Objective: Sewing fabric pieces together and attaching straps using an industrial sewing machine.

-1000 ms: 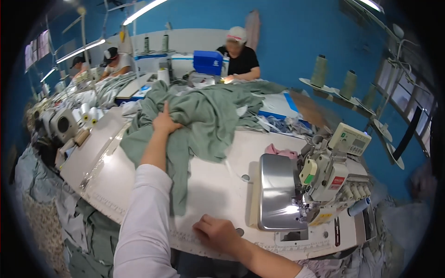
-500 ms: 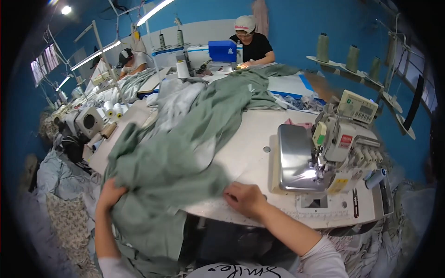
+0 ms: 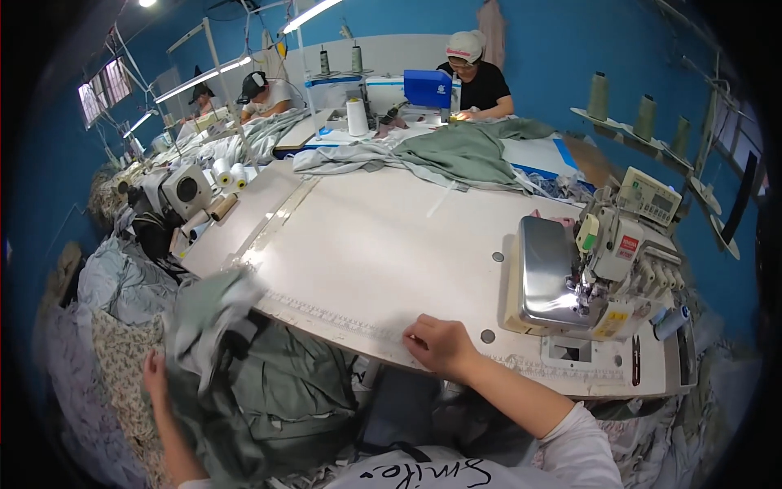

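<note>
Off the table's left front corner slides a grey-green cloth [image 3: 208, 314], blurred by motion, its pale inner side partly showing. My left hand [image 3: 155, 375] is beside it to the left, fingers stretched out and holding nothing. More green cloth [image 3: 293, 375] hangs in a heap below the table edge. My right hand [image 3: 440, 346] rests at the front edge of the white sewing table [image 3: 366, 244], its fingers curled with nothing seen in them. Farther back, another piece of green cloth [image 3: 456, 151] lies across the table's far side with light grey fabric.
An overlock sewing machine [image 3: 607, 261] stands at the right, with black thread snips [image 3: 636, 359] near it. Green thread cones [image 3: 643, 118] sit on a rack. Across the table a person [image 3: 476, 85] works at a blue-headed machine [image 3: 428, 88]. Garment piles [image 3: 122, 277] lie at the left.
The green cloth that covered the table's left half has been swept leftward off the front edge. My left hand has moved left, away from it, and opened. The white tabletop now shows.
</note>
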